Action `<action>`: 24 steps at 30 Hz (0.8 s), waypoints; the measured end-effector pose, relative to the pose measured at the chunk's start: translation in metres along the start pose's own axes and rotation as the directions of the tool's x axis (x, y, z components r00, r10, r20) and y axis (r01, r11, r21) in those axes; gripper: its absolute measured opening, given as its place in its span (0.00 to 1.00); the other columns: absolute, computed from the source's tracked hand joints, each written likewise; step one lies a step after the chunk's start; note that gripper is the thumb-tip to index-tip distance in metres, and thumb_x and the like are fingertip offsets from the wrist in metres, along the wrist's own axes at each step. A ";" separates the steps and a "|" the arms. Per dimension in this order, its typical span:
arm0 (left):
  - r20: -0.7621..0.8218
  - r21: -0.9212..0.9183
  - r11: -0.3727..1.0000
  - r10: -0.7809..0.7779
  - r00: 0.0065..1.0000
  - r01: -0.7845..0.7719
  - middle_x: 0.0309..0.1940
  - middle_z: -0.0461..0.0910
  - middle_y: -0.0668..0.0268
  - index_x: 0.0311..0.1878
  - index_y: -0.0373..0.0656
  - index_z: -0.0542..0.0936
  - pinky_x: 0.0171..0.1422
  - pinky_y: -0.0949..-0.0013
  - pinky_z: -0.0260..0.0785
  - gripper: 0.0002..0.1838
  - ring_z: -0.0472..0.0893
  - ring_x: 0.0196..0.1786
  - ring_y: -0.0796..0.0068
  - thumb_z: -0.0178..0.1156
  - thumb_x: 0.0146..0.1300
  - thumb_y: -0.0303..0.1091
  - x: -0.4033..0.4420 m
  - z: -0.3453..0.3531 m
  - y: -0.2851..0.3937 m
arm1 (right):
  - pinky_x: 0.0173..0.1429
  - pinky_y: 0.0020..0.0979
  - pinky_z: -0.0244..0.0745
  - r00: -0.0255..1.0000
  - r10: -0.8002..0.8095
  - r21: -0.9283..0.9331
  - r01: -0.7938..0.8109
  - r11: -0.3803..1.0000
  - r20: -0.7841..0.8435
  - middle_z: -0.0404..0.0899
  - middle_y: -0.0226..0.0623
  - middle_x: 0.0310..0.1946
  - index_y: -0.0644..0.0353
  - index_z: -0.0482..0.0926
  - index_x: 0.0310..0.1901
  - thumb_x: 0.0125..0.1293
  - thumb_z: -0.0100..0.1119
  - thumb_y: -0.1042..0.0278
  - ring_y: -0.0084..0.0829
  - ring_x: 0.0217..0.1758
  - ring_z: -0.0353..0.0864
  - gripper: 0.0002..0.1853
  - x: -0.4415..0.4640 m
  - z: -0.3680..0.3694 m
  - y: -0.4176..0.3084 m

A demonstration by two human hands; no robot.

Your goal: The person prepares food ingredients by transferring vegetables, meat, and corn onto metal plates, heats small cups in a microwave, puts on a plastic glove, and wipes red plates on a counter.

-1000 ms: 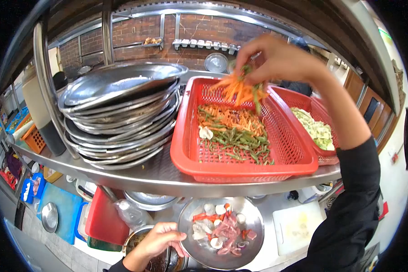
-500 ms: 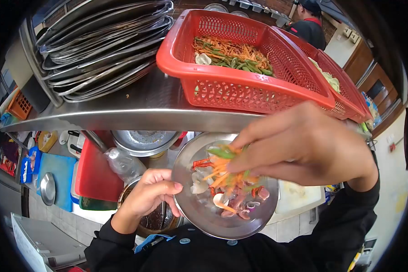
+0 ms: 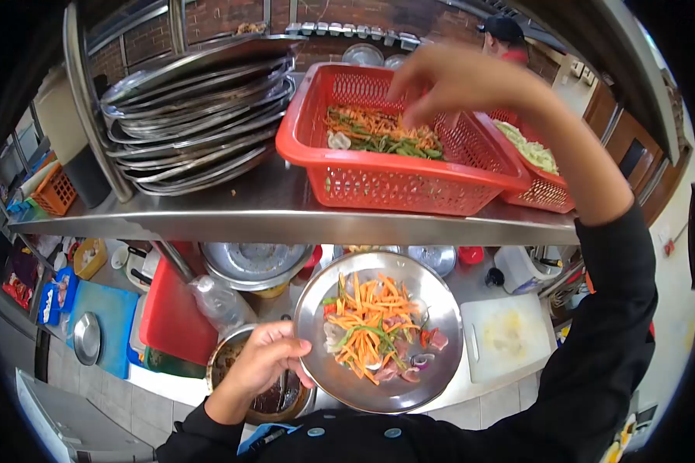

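Observation:
My left hand [image 3: 266, 363] grips the left rim of a round metal plate [image 3: 440, 366], thumb on top. Orange carrot strips [image 3: 371, 309] with some green strips lie on the plate, over pieces of raw meat [image 3: 398, 370] and some red and purple bits. Up above the shelf, my right hand [image 3: 452, 81] is over a red plastic basket [image 3: 409, 181], fingers bent and apart, slightly blurred, with nothing seen in them. Shredded carrot and cut green beans [image 3: 390, 139] fill the bottom of that basket, beside a small whitish piece [image 3: 338, 140].
A tilted stack of metal plates [image 3: 197, 127] stands left on the steel shelf [image 3: 324, 228]. Right of the first basket, another red basket holds pale green shreds [image 3: 527, 147]. Below are a pot of dark sauce [image 3: 266, 400] and a white cutting board [image 3: 510, 347]. Another person [image 3: 503, 32] stands behind.
My right hand has let go of carrot and green strips onto the plate and risen to the basket. The plate is still in my left hand, and the view has shifted.

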State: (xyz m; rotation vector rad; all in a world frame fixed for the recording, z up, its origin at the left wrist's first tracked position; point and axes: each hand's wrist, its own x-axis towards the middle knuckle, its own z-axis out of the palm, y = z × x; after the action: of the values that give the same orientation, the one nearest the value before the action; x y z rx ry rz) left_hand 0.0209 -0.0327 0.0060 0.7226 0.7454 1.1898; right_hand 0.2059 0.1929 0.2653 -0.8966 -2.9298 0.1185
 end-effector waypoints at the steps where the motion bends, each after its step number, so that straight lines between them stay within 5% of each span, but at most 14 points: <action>1: 0.011 0.003 1.000 -0.007 1.000 0.007 0.31 0.79 0.57 0.34 0.30 0.75 0.28 0.66 0.79 0.06 0.81 0.24 0.67 0.54 0.59 0.26 -0.002 -0.001 -0.003 | 0.30 0.25 0.79 0.995 0.052 -0.074 -0.046 0.996 0.083 0.81 0.38 0.28 0.66 0.80 0.39 0.51 0.66 0.67 0.26 0.27 0.81 0.15 0.010 0.010 0.007; 4: 0.019 -0.003 1.000 -0.013 1.000 0.013 0.31 0.80 0.55 0.37 0.29 0.75 0.27 0.67 0.79 0.08 0.82 0.26 0.65 0.54 0.59 0.27 -0.005 -0.005 -0.013 | 0.28 0.26 0.77 0.975 0.090 -0.001 -0.092 0.996 0.201 0.81 0.38 0.24 0.66 0.80 0.36 0.47 0.67 0.68 0.27 0.25 0.80 0.15 0.025 0.037 0.012; 7: -0.011 0.000 1.000 0.003 1.000 -0.003 0.31 0.80 0.54 0.39 0.28 0.75 0.27 0.67 0.78 0.10 0.82 0.25 0.64 0.54 0.59 0.27 -0.011 -0.003 -0.019 | 0.25 0.27 0.75 0.980 -0.120 -0.183 0.148 0.972 0.157 0.80 0.38 0.22 0.66 0.81 0.31 0.44 0.67 0.70 0.26 0.24 0.80 0.12 0.035 0.052 0.020; 11: -0.015 -0.014 1.000 0.019 1.000 -0.020 0.31 0.80 0.54 0.41 0.27 0.75 0.27 0.68 0.78 0.12 0.82 0.25 0.63 0.53 0.59 0.28 -0.019 -0.001 -0.027 | 0.24 0.29 0.73 0.993 -0.041 -0.034 0.045 0.998 0.107 0.80 0.39 0.22 0.61 0.82 0.29 0.42 0.67 0.70 0.27 0.23 0.80 0.10 0.039 0.046 0.035; 13: -0.018 -0.015 1.000 0.023 1.000 -0.023 0.32 0.80 0.54 0.41 0.27 0.75 0.27 0.69 0.78 0.12 0.82 0.26 0.63 0.53 0.59 0.27 -0.024 -0.002 -0.031 | 0.24 0.29 0.72 0.972 0.170 0.013 -0.174 0.985 0.160 0.79 0.39 0.22 0.59 0.82 0.29 0.44 0.67 0.68 0.27 0.24 0.80 0.09 0.028 0.047 0.024; 18: -0.025 -0.027 0.998 0.061 0.998 -0.062 0.34 0.80 0.53 0.42 0.27 0.74 0.28 0.69 0.79 0.12 0.82 0.27 0.64 0.52 0.59 0.27 -0.034 0.004 -0.033 | 0.24 0.29 0.76 0.993 -0.074 -0.291 0.099 0.951 0.097 0.80 0.41 0.25 0.61 0.82 0.30 0.44 0.67 0.69 0.29 0.25 0.81 0.09 0.033 0.048 0.028; 22: -0.045 -0.038 0.995 0.087 0.995 -0.089 0.33 0.80 0.53 0.42 0.26 0.74 0.28 0.68 0.79 0.12 0.82 0.27 0.64 0.52 0.59 0.27 -0.043 0.005 -0.038 | 0.28 0.27 0.81 0.999 0.035 0.175 -0.033 0.984 -0.009 0.79 0.40 0.25 0.71 0.76 0.27 0.43 0.59 0.82 0.29 0.26 0.82 0.06 0.010 0.013 0.018; 24: -0.062 -0.031 0.994 0.098 0.993 -0.100 0.32 0.80 0.53 0.42 0.26 0.74 0.28 0.68 0.79 0.12 0.82 0.27 0.64 0.52 0.59 0.27 -0.046 0.010 -0.039 | 0.33 0.25 0.80 0.992 -0.015 0.138 0.033 0.990 -0.128 0.80 0.41 0.28 0.71 0.76 0.29 0.45 0.58 0.81 0.27 0.28 0.82 0.06 -0.012 -0.011 0.004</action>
State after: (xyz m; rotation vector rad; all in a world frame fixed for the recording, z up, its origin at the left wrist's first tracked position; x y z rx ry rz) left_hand 0.0410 -0.0872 -0.0145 0.7047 0.7446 1.3164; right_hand 0.2194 0.1900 0.2752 -0.8161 -2.7750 0.2526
